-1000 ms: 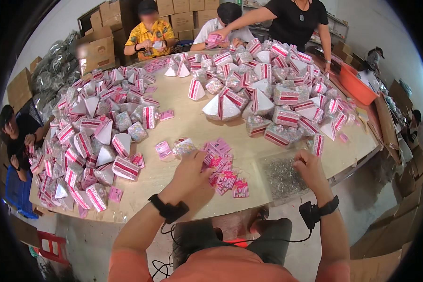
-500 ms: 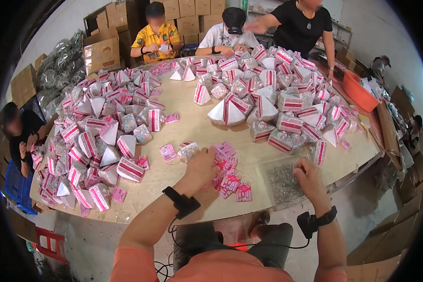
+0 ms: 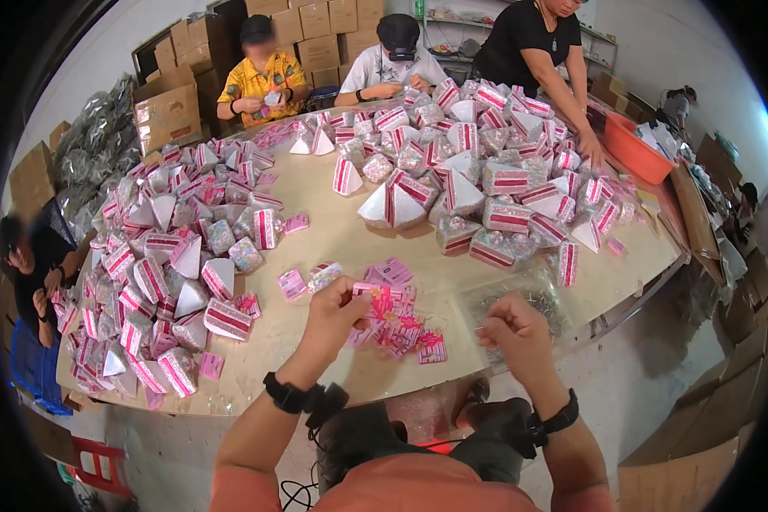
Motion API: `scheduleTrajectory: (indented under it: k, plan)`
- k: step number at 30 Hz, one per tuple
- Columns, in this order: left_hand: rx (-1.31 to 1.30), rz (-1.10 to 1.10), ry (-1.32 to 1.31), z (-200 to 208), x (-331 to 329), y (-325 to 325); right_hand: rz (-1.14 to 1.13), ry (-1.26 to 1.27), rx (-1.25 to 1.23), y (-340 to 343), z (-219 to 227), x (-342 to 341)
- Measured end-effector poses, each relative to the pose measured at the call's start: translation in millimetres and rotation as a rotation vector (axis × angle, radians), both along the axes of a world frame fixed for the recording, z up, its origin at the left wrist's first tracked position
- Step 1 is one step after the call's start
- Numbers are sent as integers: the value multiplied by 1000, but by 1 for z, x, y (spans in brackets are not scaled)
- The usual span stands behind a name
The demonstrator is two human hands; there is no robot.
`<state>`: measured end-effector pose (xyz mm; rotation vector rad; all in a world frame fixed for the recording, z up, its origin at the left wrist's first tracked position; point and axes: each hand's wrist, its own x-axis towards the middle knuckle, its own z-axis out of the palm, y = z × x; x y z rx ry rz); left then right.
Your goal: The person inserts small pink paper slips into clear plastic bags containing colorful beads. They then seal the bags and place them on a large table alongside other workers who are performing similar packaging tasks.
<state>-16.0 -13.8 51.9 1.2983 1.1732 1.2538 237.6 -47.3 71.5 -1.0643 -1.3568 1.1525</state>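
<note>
My left hand [image 3: 334, 317] pinches a pink printed card tag [image 3: 377, 300] by its left edge, just above a loose heap of similar pink tags [image 3: 401, 334]. My right hand [image 3: 518, 334] is closed in a pinch, its fingertips turned toward the left hand. Whatever it grips is too small to make out. Under and behind that hand lies a clear plastic bag [image 3: 548, 300] of small metal pieces, partly covered by it. Beyond my left hand sit a wrapped, speckled cake-slice-shaped piece [image 3: 324, 275] and a single pink tag [image 3: 293, 284].
Large piles of wrapped toy cake slices cover the table's left side [image 3: 166, 277] and far right [image 3: 503, 183]. Several people work around the table. An orange tub [image 3: 638, 149] stands at the right edge; cardboard boxes [image 3: 166, 111] are at the back.
My left hand has come back from the speckled piece and picked up a pink tag. My right hand has shifted left from over the bag, going from a fist to a pinch.
</note>
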Motion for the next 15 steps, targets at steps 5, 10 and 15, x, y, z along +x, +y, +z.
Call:
scheduleTrajectory:
  k: [5,10,15]
  plan:
    - [-78,-59,-246,10,5,-30,0,142,-4,4,-17,-22]
    - [-125,-136,-277,14,10,-42,100,346,-110,10,-28,-44]
    - [-177,-143,-344,6,10,-43,360,736,-327,9,-21,-58]
